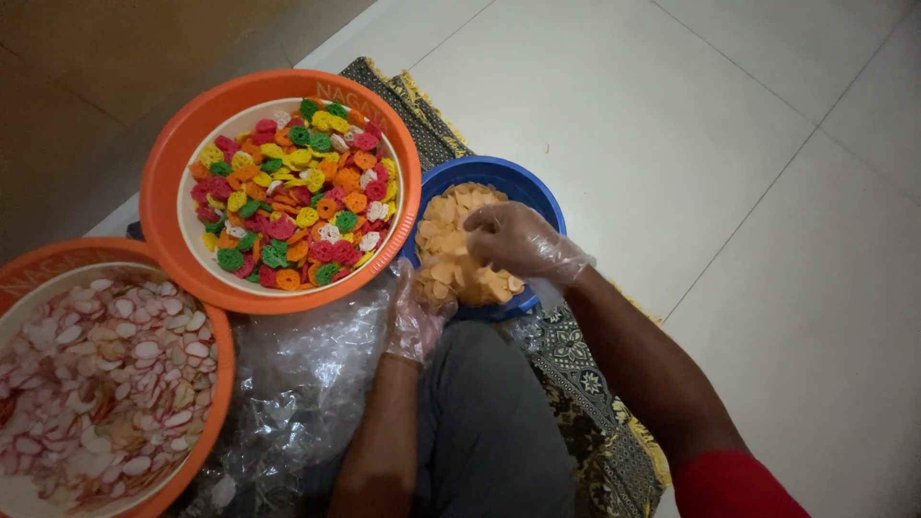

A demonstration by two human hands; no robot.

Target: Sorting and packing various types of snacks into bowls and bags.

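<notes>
At the bottom of the frame, the person's knee in grey cloth is showing between two bare forearms, and a red sleeve (734, 484) is peeking in at the lower right. A patterned woven mat (600, 432) with a yellow fringe is lying under the person on the smooth, pale floor tiles (672, 125). Crinkly clear plastic bags (297, 384) are piling up in the lower middle.

Both hands are wearing thin, see-through plastic gloves. The left hand (414, 321) is curling its fingers around a small bunch of flat orange chips (460, 254) at the near edge of the round blue bowl (523, 182), in the middle of the frame. The right hand (518, 240) is reaching down into the same bowl with fingers bent over the chips; how tight its grip is, I cannot tell.

At the lower left, a round orange tub (206, 422) is holding thin, pink-edged white slices (96, 374). Further up, at the upper left, another orange tub (173, 163) is holding little bumpy crackers (293, 197) in red, green, yellow, orange and white.
</notes>
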